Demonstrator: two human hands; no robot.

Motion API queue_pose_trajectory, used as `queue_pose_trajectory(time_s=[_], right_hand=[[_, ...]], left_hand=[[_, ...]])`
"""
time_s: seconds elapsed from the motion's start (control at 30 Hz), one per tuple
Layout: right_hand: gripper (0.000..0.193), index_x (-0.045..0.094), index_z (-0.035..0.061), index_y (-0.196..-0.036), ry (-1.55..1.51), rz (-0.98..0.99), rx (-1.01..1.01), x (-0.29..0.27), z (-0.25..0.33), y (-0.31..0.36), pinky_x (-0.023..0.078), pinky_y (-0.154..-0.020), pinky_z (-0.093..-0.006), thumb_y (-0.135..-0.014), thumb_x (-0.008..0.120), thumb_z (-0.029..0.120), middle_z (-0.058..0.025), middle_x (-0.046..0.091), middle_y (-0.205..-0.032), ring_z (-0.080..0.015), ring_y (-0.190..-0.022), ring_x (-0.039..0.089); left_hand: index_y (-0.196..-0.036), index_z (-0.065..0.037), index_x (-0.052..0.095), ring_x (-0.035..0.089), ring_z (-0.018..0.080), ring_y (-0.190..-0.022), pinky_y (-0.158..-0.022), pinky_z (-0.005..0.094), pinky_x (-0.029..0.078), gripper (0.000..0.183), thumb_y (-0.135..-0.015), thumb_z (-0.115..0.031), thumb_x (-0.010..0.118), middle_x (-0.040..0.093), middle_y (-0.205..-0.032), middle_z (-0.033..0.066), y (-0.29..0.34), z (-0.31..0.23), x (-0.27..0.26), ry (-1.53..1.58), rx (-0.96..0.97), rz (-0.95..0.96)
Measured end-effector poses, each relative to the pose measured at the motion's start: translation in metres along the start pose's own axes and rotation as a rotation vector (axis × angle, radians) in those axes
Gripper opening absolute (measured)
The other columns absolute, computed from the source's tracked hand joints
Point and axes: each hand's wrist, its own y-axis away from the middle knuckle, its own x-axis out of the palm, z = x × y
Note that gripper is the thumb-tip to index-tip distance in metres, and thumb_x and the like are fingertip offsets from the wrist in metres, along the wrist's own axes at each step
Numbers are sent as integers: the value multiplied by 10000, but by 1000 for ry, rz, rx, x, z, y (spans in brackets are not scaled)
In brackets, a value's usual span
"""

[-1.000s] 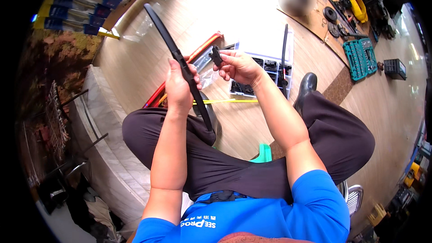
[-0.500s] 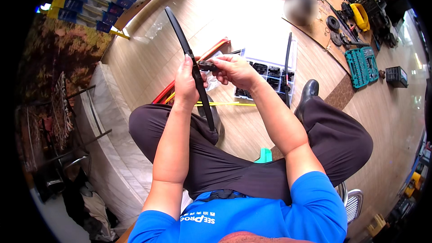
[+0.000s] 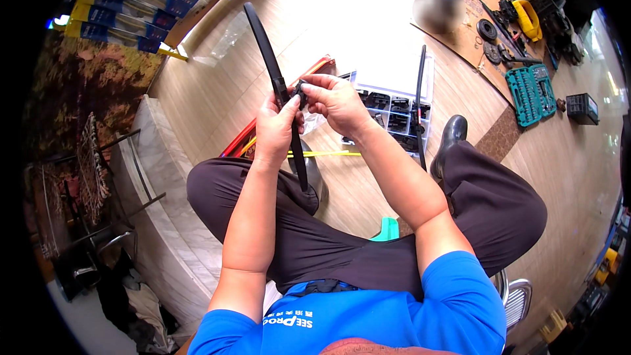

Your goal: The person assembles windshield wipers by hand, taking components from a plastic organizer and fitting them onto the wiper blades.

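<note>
Left hand (image 3: 276, 128) gripping the black wiper blade (image 3: 276, 85) at mid-length above the lap; right hand (image 3: 335, 100) pinching what looks like a small black adapter clip (image 3: 301, 89) against its mount. Probably fitting it; next, pressing home squarely. Beyond, compartmented parts tray (image 3: 394, 108) lying on the floor.

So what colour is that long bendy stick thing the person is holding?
Black. The long curved wiper blade is black all along, seen best in the head view, held in both hands.

Pale wood-plank floor (image 3: 217, 85), marble step (image 3: 164, 223) at left
</note>
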Motion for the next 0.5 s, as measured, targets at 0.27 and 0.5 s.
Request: queue_pose_trajectory(time_s=[0.27,0.5], right_hand=[[341,578,-18,-1220,82,126,-31,-2,13,3,495,-688,-219,-895,632,71,-85,681,-1068,-75,-763,601],[286,651,3,-1125,296,170,1,16,26,15,494,-704,-217,-851,670,81,-24,676,-945,-75,-780,608]], left_hand=[[-1157,-11,524,558,133,-620,-526,264,463,517,-1006,-467,333,593,-843,56,2,-3,0,155,18,22],[-1157,-44,525,559,149,-688,-568,274,458,731,-956,-643,156,605,-887,51,0,-2,-5,184,-24,64]])
